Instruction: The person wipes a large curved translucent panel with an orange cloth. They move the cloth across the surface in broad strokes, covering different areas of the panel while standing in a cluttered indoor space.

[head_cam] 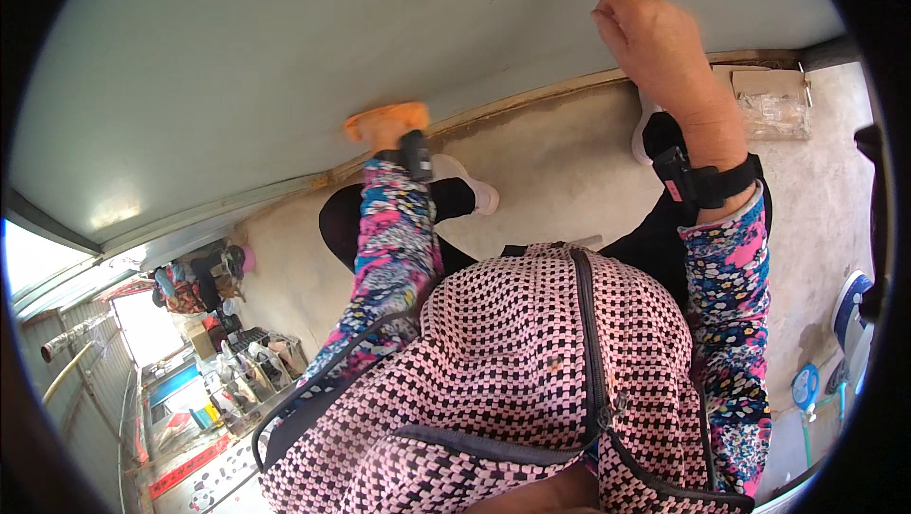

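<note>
A wide pale grey panel (285, 37) fills the upper part of the view, with a narrow wooden strip (512, 95) along its lower edge. My left hand (383, 134) presses an orange cloth (391, 115) against the panel near that edge; slight blur hides the finger details. Higher up on the right, my right hand (655, 40) holds nothing. Its index finger is stretched out and the other fingers are partly curled. Whether the fingertip touches the panel I cannot tell. A black strapped device (687, 179) sits on my right wrist, and another (415, 156) on my left.
My pale pink shoes (470, 183) stand on the concrete floor (555, 158) beneath the panel. Flattened cardboard (772, 108) with clear plastic lies at right. Farther down that side is a blue round fitting (806, 386) with a hose. A rack with bags (249, 371) stands lower left.
</note>
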`<state>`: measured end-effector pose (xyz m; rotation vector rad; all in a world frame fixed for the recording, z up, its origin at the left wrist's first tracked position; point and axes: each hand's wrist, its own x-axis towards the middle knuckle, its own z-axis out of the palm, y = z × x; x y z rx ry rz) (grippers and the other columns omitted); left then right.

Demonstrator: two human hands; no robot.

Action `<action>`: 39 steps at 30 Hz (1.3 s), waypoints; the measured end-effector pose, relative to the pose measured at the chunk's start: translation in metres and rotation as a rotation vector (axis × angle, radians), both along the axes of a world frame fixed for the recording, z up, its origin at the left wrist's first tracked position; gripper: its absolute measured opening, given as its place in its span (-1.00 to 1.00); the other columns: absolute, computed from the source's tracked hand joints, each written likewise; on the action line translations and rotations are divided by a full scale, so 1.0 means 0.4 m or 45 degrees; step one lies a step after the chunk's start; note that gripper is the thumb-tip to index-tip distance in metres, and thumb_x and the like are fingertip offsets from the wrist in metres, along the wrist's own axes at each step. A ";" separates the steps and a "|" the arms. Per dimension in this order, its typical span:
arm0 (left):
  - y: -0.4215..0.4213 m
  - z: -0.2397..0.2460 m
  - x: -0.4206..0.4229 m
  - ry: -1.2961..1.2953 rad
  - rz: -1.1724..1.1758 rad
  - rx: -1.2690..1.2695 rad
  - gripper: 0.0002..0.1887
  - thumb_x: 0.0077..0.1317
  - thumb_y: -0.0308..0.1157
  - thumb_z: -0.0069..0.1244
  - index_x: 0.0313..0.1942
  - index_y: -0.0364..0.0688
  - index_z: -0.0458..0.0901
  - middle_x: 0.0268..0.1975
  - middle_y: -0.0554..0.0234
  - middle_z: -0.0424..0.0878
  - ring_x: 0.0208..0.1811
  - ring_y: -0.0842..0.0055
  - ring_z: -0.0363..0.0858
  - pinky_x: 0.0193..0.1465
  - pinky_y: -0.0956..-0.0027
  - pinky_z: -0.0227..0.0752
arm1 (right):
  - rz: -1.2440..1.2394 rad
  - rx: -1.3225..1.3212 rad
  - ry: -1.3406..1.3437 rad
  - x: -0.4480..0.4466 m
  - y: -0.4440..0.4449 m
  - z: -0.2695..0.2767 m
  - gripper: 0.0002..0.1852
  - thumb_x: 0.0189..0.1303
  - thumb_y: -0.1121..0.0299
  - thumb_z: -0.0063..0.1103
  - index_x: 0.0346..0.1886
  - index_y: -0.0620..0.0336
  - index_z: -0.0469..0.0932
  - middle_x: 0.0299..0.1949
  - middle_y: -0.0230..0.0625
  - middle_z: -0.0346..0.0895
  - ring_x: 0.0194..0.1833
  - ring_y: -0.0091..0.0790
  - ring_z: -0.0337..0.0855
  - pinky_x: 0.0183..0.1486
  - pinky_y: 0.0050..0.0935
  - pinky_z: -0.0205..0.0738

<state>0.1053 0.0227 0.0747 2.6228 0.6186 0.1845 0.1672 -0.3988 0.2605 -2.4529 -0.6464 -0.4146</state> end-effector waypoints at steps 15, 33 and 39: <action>-0.500 0.058 0.123 -0.070 -0.273 -1.217 -0.55 0.11 -0.33 0.30 0.03 -0.26 0.73 -0.09 0.10 0.80 -0.01 0.39 0.75 0.09 0.29 0.57 | -0.064 0.041 0.031 0.015 -0.009 0.006 -0.66 0.41 0.40 0.12 0.22 0.01 0.56 -0.19 -0.16 0.74 -0.18 0.03 0.74 -0.18 -0.11 0.63; -0.156 0.308 -0.076 -0.536 0.240 -1.636 -0.62 0.42 -0.60 -0.06 0.23 -0.28 0.47 0.17 0.11 0.58 0.24 0.26 0.59 0.28 0.13 0.56 | 0.100 0.225 0.297 0.094 -0.011 -0.229 -0.49 0.36 0.09 0.19 0.31 0.07 0.53 -0.05 -0.04 0.74 0.00 0.07 0.73 0.08 -0.05 0.60; -0.337 0.352 -0.038 -0.380 -0.228 -1.976 -0.63 0.48 -0.58 -0.12 0.27 -0.31 0.43 0.26 0.08 0.55 0.31 0.28 0.55 0.42 0.09 0.44 | 0.585 0.790 0.651 0.025 0.128 -0.232 -0.05 0.22 -0.19 0.34 0.48 0.35 0.31 0.24 0.18 0.59 0.21 0.01 0.67 0.25 -0.20 0.55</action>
